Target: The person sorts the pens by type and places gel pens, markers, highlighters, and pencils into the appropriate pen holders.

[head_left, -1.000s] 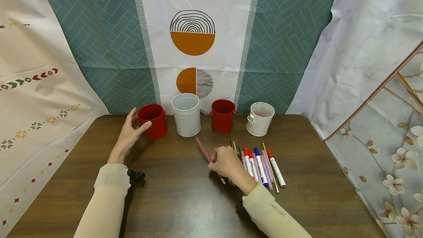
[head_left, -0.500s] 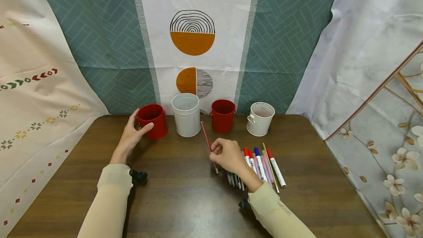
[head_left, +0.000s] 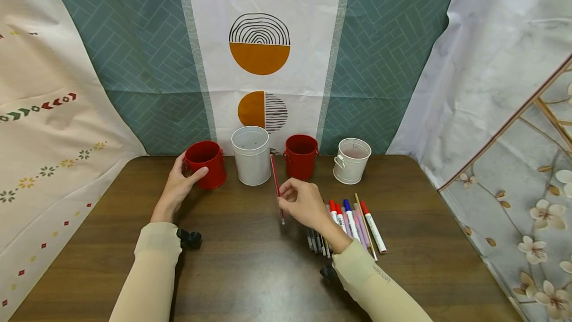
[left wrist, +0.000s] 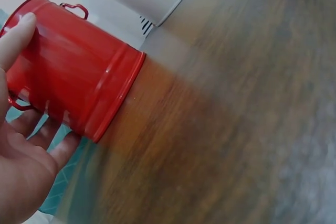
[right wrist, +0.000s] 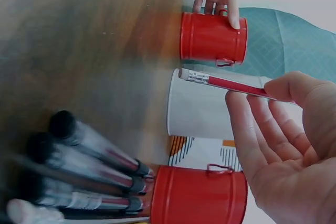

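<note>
While right hand [head_left: 306, 203] pinches slim pencil [head_left: 274, 175], left hand [head_left: 177, 187] curved round red bucket [head_left: 213, 167], glossy, cylindrical

Clearances, tabletop [head_left: 241, 272], buckets along far edge.
From where I stand, the broadest free run lies between the forearms, forward to the tall white bucket [head_left: 252, 165]. Left hand [head_left: 176, 189] blocks the left flank of the left red bucket [head_left: 213, 170]; mouth open from above. Slot between tall white bucket and right red bucket [head_left: 301, 162] is narrow, red pencil [head_left: 274, 178] across its front. Pens and markers [head_left: 352, 225] obstruct low passage right of the right hand [head_left: 304, 205].
</note>
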A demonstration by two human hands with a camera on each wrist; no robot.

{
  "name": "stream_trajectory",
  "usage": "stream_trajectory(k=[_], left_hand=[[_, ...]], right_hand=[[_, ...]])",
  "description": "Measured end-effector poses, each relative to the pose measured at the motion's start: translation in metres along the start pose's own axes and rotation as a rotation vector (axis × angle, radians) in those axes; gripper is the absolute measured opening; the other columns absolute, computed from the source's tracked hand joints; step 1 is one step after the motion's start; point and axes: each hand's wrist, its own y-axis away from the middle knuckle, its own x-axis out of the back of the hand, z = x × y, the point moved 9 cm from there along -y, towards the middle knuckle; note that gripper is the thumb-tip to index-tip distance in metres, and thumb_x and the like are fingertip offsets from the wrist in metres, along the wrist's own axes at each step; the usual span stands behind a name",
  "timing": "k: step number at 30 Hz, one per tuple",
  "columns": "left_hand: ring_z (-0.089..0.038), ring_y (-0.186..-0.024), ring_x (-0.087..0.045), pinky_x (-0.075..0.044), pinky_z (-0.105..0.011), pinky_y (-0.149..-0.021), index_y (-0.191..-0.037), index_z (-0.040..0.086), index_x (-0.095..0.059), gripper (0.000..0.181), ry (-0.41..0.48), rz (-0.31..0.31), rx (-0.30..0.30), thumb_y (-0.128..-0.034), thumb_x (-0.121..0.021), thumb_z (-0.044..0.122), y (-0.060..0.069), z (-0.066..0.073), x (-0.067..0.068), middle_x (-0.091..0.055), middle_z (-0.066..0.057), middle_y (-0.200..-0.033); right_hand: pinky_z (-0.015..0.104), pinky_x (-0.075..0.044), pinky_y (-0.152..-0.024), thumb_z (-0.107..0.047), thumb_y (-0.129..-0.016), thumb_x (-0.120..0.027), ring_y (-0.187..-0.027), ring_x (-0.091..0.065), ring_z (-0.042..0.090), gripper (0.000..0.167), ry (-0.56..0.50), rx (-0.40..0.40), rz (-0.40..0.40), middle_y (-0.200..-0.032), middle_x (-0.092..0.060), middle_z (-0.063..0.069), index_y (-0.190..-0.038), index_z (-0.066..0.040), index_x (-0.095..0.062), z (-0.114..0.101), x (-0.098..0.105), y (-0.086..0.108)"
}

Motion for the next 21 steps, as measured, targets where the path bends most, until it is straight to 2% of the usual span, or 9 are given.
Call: stream_trajectory(k=[12, 19, 21], left_hand=[[-0.045, -0.154, -0.025, -0.022, -0.066, -0.127, -0.169, 0.004, -0.015, 0.090, 0.008, -0.005, -0.026, -0.1025, -0.073, 0.021, -0.001, -0.005, 0.001, -0.027, -0.025, -0.170], [-0.042, -0.157, -0.022, -0.019, -0.064, -0.128, -0.171, 0.012, -0.011, 0.090, -0.019, 0.003, -0.043, -0.1050, -0.069, 0.026, -0.019, -0.041, 0.007, -0.024, -0.021, -0.172], [-0.043, -0.157, -0.021, -0.019, -0.064, -0.128, -0.171, 0.012, -0.010, 0.089, -0.017, -0.003, -0.045, -0.1055, -0.068, 0.026, -0.021, -0.042, 0.007, -0.023, -0.021, -0.173]], right_hand=[[0.025, -0.060, -0.069, -0.010, -0.092, -0.078, -0.072, -0.068, 0.008, 0.009, -0.061, 0.046, 0.041, -0.089, -0.077, 0.000, -0.099, -0.012, -0.072, -0.022, -0.004, -0.027], [0.024, -0.061, -0.073, -0.010, -0.093, -0.078, -0.076, -0.070, 0.011, 0.010, -0.110, 0.087, 0.065, -0.092, -0.077, 0.002, -0.101, -0.010, -0.071, -0.042, -0.010, -0.046], [0.023, -0.061, -0.075, -0.010, -0.094, -0.078, -0.079, -0.070, 0.012, 0.010, -0.125, 0.090, 0.069, -0.094, -0.077, 0.003, -0.102, -0.009, -0.071, -0.047, -0.011, -0.051]])
